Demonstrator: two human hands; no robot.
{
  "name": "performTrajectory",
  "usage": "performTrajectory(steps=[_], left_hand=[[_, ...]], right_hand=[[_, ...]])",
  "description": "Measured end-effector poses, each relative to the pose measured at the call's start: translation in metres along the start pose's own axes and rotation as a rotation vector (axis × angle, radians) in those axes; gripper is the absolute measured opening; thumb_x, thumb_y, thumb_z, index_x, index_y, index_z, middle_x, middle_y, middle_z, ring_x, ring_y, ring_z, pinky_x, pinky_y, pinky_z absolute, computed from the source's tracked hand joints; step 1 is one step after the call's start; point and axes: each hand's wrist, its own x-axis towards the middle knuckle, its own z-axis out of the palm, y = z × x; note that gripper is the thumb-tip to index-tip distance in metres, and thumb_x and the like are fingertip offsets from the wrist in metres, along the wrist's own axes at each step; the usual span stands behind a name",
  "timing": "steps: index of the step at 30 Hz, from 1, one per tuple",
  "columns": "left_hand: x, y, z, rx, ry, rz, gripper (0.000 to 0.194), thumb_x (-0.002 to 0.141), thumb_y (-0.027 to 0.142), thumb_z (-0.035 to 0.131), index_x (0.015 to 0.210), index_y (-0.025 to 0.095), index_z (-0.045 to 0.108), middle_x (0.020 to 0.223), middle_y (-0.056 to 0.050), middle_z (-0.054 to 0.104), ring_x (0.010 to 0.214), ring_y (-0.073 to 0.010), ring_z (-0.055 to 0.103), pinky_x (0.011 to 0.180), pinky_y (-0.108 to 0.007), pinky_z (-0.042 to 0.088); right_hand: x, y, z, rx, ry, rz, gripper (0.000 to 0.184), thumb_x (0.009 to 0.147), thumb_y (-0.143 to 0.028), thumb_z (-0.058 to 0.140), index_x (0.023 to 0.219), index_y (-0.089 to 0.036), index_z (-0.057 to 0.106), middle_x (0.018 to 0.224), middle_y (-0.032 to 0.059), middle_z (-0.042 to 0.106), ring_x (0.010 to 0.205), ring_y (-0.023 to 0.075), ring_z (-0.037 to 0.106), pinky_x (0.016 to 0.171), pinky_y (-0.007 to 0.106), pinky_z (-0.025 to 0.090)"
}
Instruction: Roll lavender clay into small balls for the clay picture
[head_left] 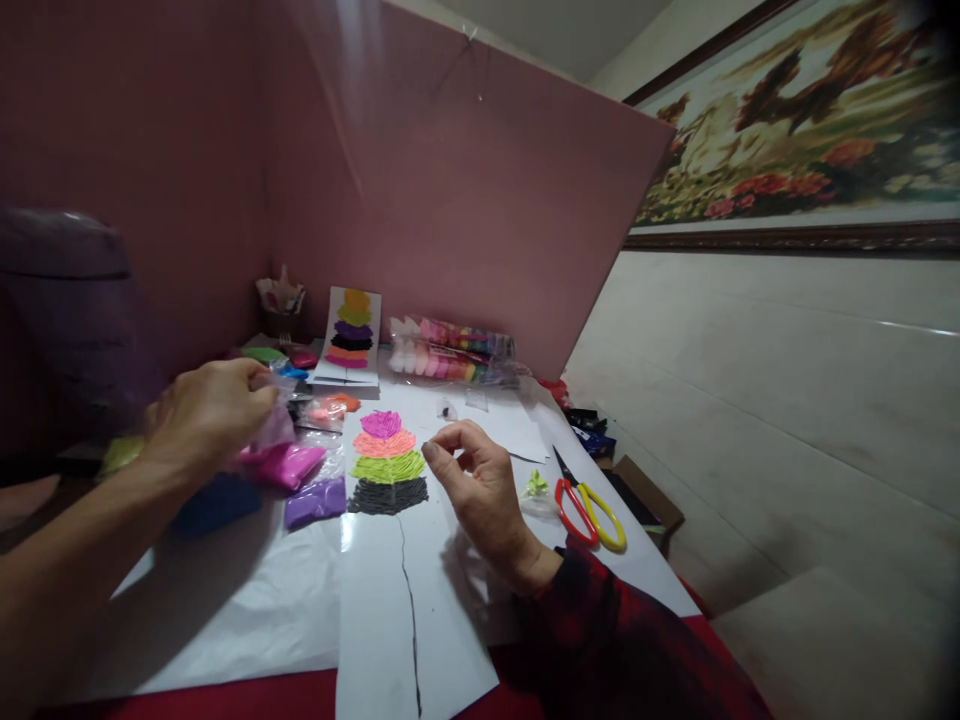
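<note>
The right hand, thumb and forefinger closed with nothing visible between, is held just beside ridged magenta, coral, lime and black clay-like bands on a white paper sheet, while glossy coloured plastic packets lie, apparently for ready access, near the left hand, whose grip cannot be determined.

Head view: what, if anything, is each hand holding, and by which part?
Left hand is at a plastic packet, hold unclear. Right hand: nothing visible between the fingers.
</note>
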Motion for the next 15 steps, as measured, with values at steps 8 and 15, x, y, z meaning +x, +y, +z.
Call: performTrajectory(steps=[8, 15], left_hand=[[0.0, 0.034, 0.022, -0.257, 0.291, -0.493, 0.018, 0.071, 0.011, 0.067, 0.086, 0.018, 0.06, 0.052, 0.009, 0.047, 0.049, -0.0062, 0.05, 0.044, -0.02, 0.026], [-0.015, 0.045, 0.065, -1.069, -0.434, -0.725, 0.028, 0.072, 0.035, 0.075, 0.08, 0.01, 0.066, 0.078, -0.009, 0.068, 0.053, -0.0116, 0.06, 0.042, -0.018, 0.044]], right_hand=[[0.001, 0.002, -0.001, 0.031, 0.013, 0.081, 0.017, 0.085, -0.028, 0.056, 0.073, -0.017, 0.056, 0.072, -0.0006, 0.053, 0.067, 0.0121, 0.047, 0.055, 0.023, 0.037], [-0.002, 0.003, 0.002, -0.126, -0.017, -0.102, 0.013, 0.085, -0.021, 0.057, 0.073, -0.016, 0.061, 0.072, 0.0006, 0.055, 0.067, 0.013, 0.05, 0.059, 0.025, 0.039]])
